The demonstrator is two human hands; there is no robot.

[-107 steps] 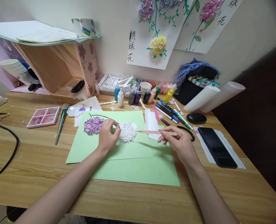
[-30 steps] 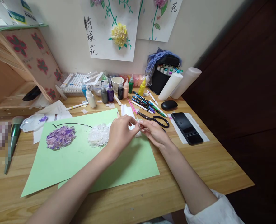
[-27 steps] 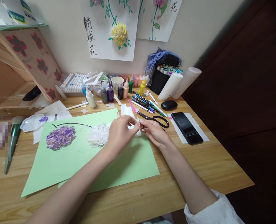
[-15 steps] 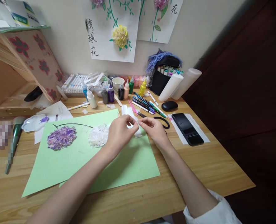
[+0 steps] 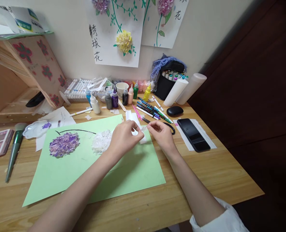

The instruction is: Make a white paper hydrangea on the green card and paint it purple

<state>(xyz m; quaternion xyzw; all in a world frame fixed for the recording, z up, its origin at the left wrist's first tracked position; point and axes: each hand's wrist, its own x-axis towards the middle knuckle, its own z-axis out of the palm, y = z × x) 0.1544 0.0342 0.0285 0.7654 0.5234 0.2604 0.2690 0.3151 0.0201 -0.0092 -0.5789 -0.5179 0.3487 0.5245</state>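
Above the green paper, my left hand is closed in a pinch, its wrist bent to the right. Facing it, my right hand also pinches with thumb and forefinger. Between the two sets of fingertips is a small scrap of thin white paper, its edges hard to make out. A folded white paper strip lies just beyond, partly covered by my left fingers. The ruffled white paper flower is partly hidden by my left hand. A purple paper flower and a dark curved line are farther left.
Black-handled scissors lie behind my right hand, near several pens. A phone rests at right, below a black mouse. Paint bottles line the back. A brush and a plastic palette are left.
My fingertips have moved slightly apart, and more of the white scrap shows between them. The camera view has tilted up slightly.
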